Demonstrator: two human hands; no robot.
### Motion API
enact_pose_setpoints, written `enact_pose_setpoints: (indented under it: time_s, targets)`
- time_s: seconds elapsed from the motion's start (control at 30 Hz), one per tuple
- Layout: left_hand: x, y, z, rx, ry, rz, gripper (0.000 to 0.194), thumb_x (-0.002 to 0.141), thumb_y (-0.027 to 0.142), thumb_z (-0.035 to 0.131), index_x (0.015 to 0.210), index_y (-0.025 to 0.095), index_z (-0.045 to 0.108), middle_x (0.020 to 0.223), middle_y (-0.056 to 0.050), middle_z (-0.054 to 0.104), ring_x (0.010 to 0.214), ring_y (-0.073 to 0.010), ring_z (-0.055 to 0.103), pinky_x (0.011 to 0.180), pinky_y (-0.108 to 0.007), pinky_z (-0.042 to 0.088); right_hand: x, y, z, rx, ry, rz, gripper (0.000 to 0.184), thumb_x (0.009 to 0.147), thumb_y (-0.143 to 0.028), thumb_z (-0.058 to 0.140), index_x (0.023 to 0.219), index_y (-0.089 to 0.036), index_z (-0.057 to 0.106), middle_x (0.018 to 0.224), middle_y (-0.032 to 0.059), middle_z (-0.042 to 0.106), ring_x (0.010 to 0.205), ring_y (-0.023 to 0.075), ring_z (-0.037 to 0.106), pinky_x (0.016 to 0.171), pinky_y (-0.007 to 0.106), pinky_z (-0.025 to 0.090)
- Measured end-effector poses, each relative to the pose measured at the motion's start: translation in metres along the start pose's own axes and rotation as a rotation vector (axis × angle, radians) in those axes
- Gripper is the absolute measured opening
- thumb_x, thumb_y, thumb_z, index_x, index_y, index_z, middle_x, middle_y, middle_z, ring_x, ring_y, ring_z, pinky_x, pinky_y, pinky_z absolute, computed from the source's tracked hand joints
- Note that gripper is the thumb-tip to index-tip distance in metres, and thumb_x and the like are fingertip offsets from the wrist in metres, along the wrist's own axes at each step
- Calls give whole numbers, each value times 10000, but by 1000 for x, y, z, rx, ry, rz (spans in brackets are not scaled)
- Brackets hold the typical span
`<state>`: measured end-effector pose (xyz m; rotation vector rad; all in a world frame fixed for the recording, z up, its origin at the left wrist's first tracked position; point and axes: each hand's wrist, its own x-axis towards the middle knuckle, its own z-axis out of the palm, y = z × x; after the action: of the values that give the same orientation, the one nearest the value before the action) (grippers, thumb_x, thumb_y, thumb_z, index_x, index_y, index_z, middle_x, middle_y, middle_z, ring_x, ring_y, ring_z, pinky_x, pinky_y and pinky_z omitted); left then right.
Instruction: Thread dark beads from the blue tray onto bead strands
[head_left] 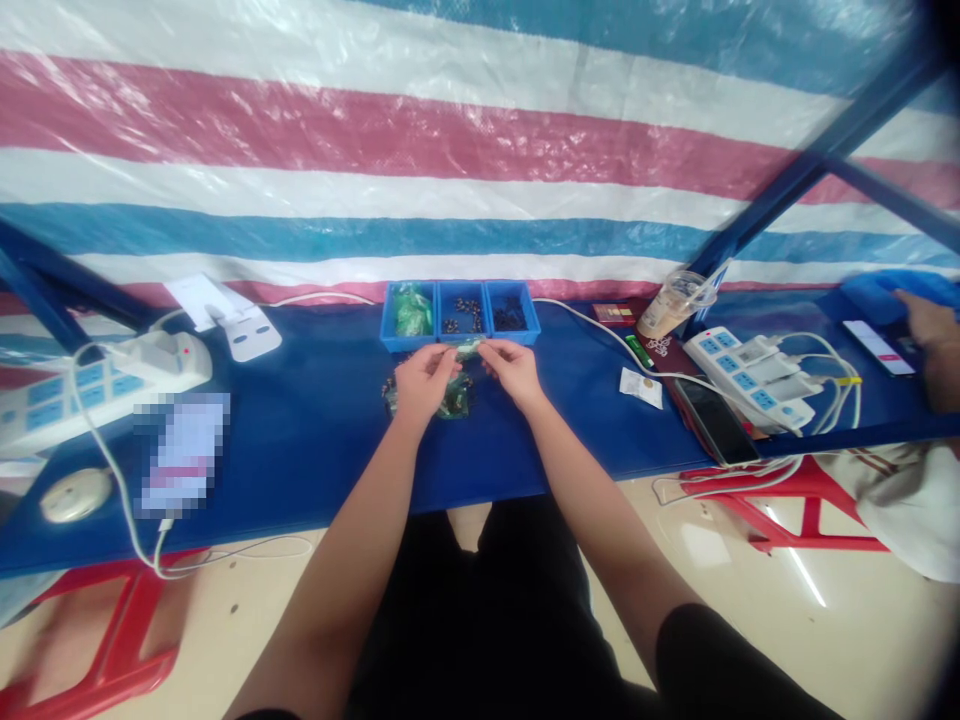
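My left hand and my right hand are close together over the blue table. Between their pinched fingertips is a small greenish plastic packet, and its contents are too blurred to make out. Under and behind my left hand, a green see-through bag with small dark pieces lies on the tabletop. Just beyond my fingers stands a blue three-compartment tray. Its left section holds green plastic bags, the middle one small metallic parts, the right one small black parts.
On the left are a power strip, a phone and a round whitish object. To the right are a plastic cup, a white sachet, a dark phone and another power strip. Another person's hand shows far right.
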<state>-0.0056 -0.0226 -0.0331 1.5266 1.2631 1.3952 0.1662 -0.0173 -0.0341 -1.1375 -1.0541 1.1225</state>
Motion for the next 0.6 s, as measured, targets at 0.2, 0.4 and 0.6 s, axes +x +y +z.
enact_pose_setpoints:
  time_s: [0.2, 0.4, 0.6]
  targets:
    - [-1, 1, -3, 105, 51, 58, 268, 931, 429, 623, 937, 195, 755, 828, -37, 753, 743, -168, 700, 682, -266, 544, -1, -4, 0, 63, -26, -1, 352, 700, -523, 808, 842, -209, 738, 827, 30, 737, 695, 147, 635, 607, 277, 503]
    - [0, -4, 0, 119, 54, 106, 194, 852, 372, 713, 929, 194, 731, 863, -40, 741, 738, -157, 685, 672, -268, 545, 0, -1, 2, 72, -38, -10, 363, 635, -446, 849, 789, -218, 614, 804, 1, 700, 692, 126, 615, 611, 263, 498]
    - [2, -10, 2, 38, 81, 32, 401, 800, 350, 779, 1155, 219, 648, 887, -42, 742, 751, -167, 722, 674, -274, 575, 1, 2, 0, 44, -34, 15, 463, 638, -499, 847, 946, -224, 638, 781, -21, 687, 559, 93, 528, 497, 242, 425]
